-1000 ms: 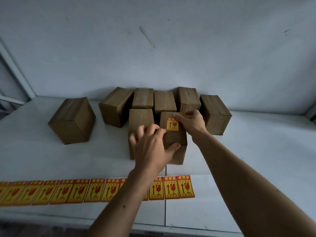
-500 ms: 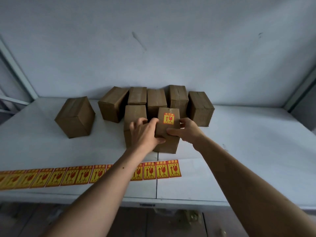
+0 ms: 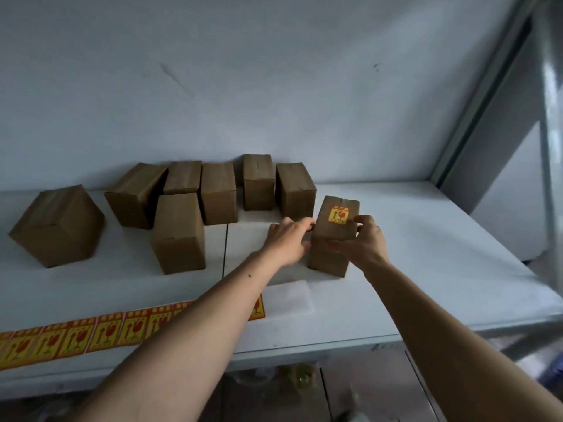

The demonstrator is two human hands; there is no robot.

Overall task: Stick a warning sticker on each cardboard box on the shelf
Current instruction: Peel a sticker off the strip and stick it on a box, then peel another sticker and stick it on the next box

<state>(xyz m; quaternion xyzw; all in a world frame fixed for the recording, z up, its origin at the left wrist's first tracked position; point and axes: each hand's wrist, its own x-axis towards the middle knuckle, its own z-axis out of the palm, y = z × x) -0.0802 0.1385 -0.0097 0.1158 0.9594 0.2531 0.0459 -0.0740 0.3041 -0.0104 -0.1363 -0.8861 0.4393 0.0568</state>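
A cardboard box [image 3: 330,257] with a yellow-red warning sticker [image 3: 339,214] on its top stands on the white shelf [image 3: 426,254], apart from the others on the right. My left hand [image 3: 288,240] grips its left side and my right hand [image 3: 364,242] grips its right side. Several plain cardboard boxes stand to the left: one in front [image 3: 178,233], a row at the back [image 3: 217,193], and one turned on its corner at far left [image 3: 58,226]. A strip of warning stickers [image 3: 73,336] lies along the shelf's front edge, partly hidden by my left forearm.
A white wall runs behind the shelf. A grey metal upright [image 3: 484,95] rises at the right end of the shelf. Below the shelf edge lies a dim floor with blurred objects.
Both hands have carried the stickered box from the middle of the group to the right, away from the other boxes. The view has swung right as well.
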